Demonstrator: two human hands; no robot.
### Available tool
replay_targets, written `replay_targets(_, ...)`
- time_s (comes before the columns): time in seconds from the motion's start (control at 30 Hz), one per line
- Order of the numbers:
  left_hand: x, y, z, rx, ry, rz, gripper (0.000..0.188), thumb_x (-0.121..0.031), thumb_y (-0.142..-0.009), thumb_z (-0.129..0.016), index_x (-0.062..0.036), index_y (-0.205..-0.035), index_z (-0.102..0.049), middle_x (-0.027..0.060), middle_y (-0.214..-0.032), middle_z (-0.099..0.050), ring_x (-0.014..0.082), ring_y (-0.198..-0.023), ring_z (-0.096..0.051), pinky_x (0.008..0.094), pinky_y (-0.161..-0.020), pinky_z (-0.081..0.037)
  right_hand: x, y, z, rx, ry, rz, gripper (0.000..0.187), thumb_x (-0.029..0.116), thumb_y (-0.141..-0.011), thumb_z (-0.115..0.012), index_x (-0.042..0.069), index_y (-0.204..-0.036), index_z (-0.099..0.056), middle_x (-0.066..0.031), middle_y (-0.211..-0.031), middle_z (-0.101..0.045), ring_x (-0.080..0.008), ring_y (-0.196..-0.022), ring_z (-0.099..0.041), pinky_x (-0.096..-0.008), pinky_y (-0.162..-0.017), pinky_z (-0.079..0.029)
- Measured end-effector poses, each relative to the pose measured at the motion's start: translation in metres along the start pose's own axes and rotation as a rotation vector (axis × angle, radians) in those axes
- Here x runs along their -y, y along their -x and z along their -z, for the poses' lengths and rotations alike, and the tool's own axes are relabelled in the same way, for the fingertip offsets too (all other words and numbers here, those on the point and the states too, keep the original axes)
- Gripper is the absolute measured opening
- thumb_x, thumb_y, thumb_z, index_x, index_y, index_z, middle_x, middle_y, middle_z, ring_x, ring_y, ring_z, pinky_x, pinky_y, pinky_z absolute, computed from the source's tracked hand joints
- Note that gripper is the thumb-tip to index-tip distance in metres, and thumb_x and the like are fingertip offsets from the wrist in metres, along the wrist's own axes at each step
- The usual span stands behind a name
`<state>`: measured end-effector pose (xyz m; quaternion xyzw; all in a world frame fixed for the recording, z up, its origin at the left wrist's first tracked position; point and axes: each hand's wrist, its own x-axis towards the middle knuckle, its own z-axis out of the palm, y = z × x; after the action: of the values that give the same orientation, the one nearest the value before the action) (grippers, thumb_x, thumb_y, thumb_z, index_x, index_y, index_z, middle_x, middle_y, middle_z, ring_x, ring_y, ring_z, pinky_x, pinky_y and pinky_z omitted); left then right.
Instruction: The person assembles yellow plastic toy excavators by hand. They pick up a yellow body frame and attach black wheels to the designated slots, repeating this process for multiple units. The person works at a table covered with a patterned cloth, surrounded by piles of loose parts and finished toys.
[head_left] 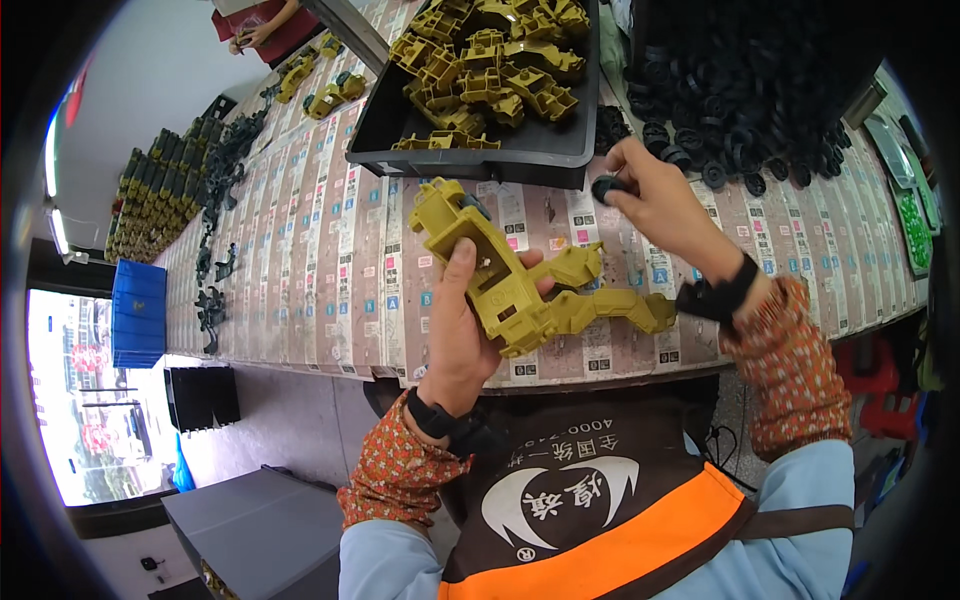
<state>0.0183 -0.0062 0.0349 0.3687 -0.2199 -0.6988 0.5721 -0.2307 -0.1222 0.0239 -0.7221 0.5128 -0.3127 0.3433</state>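
Note:
Over the near part of the table, my left hand (459, 325) is wrapped round a yellow plastic toy vehicle body (505, 290). It looks like an excavator or loader, with jointed arm pieces pointing to the right. The body is tilted, its hollow side facing up, and a dark wheel (473, 206) sits at its far end. My right hand (655, 196) pinches a small black toy wheel (606, 188) between thumb and fingers. That wheel is apart from the body, to its upper right, close to the black tray's near corner.
A black tray (470, 166) at the back holds several yellow bodies. Black wheels (720, 110) lie heaped at the right. Black parts (212, 270) line the table's left, beside stacked yellow-and-black pieces (165, 185) and a blue bin (138, 312). Another person's hands (252, 38) work at the far left.

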Motion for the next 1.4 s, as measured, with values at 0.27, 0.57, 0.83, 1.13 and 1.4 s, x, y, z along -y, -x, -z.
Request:
replay_targets(0.27, 0.002, -0.003, -0.016, -0.001, -0.081, -0.141, 0.047, -0.046, -0.109, -0.049, -0.0060, -0.134, -0.053, 0.0214, -0.118, -0.068, 0.0391, -0.118, -0.068, 0.0502, -0.101, -0.057, 0.064, 0.085, -0.030, 0.070, -0.472, -0.061, 0.025, 0.004, -0.093, -0.068, -0.002, -0.117, -0.065, -0.0151, -0.093, -0.074, -0.0179, -0.083, -0.071, -0.0312, -0.078, -0.055)
replay_targets(0.57, 0.006, 0.003, -0.026, 0.034, -0.222, -0.263, 0.040, -0.040, -0.112, -0.043, -0.0054, -0.130, -0.049, 0.0212, -0.113, -0.069, 0.0329, -0.113, -0.070, 0.0446, -0.095, -0.060, 0.067, 0.095, -0.045, 0.034, -0.532, -0.074, 0.026, 0.003, -0.093, -0.066, -0.002, -0.118, -0.064, -0.0165, -0.093, -0.075, -0.0215, -0.083, -0.075, -0.0337, -0.074, -0.057)
replay_targets(0.83, 0.016, 0.005, -0.024, 0.001, -0.301, -0.413, 0.040, -0.039, -0.112, -0.043, -0.0026, -0.128, -0.050, 0.0198, -0.108, -0.070, 0.0313, -0.106, -0.072, 0.0429, -0.092, -0.060, 0.080, 0.111, -0.043, 0.002, -0.245, 0.107, 0.027, -0.003, -0.087, -0.059, -0.004, -0.113, -0.063, -0.0207, -0.088, -0.071, -0.0398, -0.082, -0.073, -0.0413, -0.072, -0.056)
replay_targets(1.13, 0.006, 0.000, -0.034, 0.071, -0.295, -0.401, 0.043, -0.040, -0.111, -0.046, 0.0006, -0.121, -0.053, 0.0199, -0.106, -0.069, 0.0340, -0.099, -0.073, 0.0452, -0.092, -0.061, 0.083, 0.105, -0.035, 0.007, -0.223, 0.170, 0.039, -0.008, -0.078, -0.050, -0.006, -0.115, -0.065, -0.0211, -0.095, -0.072, -0.0263, -0.085, -0.074, -0.0350, -0.081, -0.058)
replay_targets(1.4, -0.031, 0.003, -0.007, 0.124, -0.109, 0.041, 0.042, -0.031, -0.108, -0.053, -0.0101, -0.136, -0.031, 0.0201, -0.131, -0.054, 0.0361, -0.117, -0.066, 0.0547, -0.091, -0.063, -0.045, -0.069, 0.017, -0.190, 0.639, 0.143, 0.034, 0.004, -0.083, -0.062, 0.010, -0.114, -0.073, -0.0166, -0.111, -0.067, -0.0383, -0.108, -0.064, -0.0481, -0.089, -0.055)
